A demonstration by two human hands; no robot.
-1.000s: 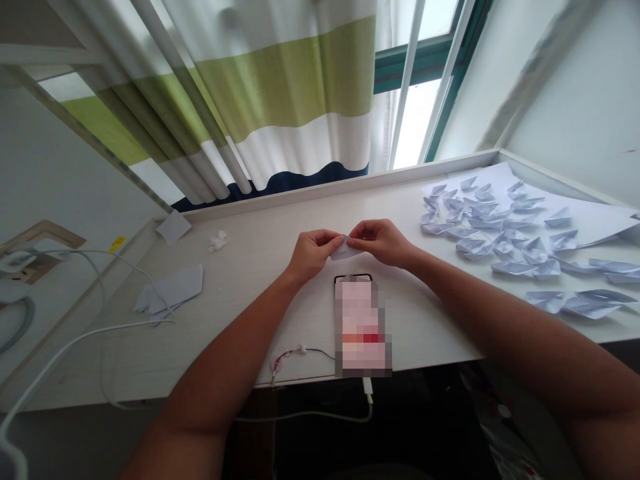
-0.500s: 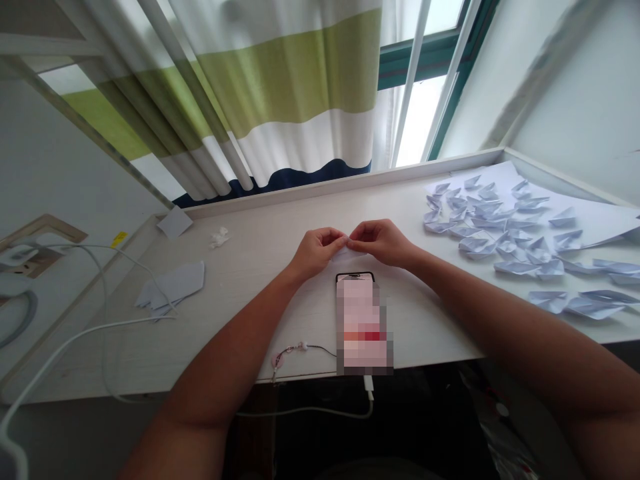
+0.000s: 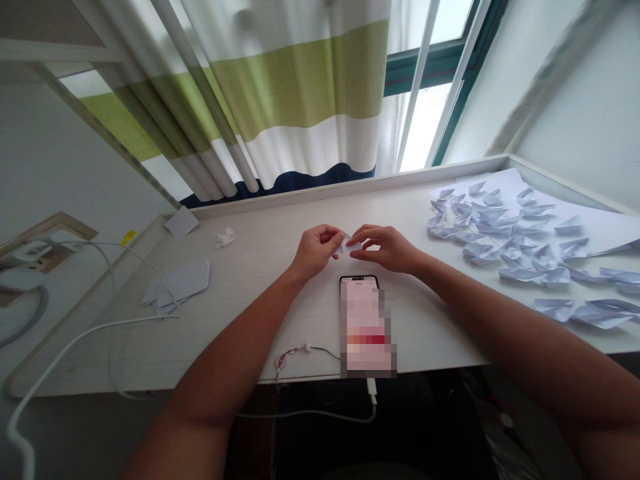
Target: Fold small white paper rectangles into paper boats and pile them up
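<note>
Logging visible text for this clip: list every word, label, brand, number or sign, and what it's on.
No text reads clearly.
Phone: tiny line at the top of the screen, too small to read; most of the screen is pixelated.
Yellow sticker on the wall: any print is too small to read.
Paper at the hands: no text seen.
Folded papers on the right: no text seen.

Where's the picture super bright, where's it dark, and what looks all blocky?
In the head view, the window glares white; in the same head view, it is nearly black under the desk, coarse squares cover most of the phone, and the paper by the left hand shows few details.
</note>
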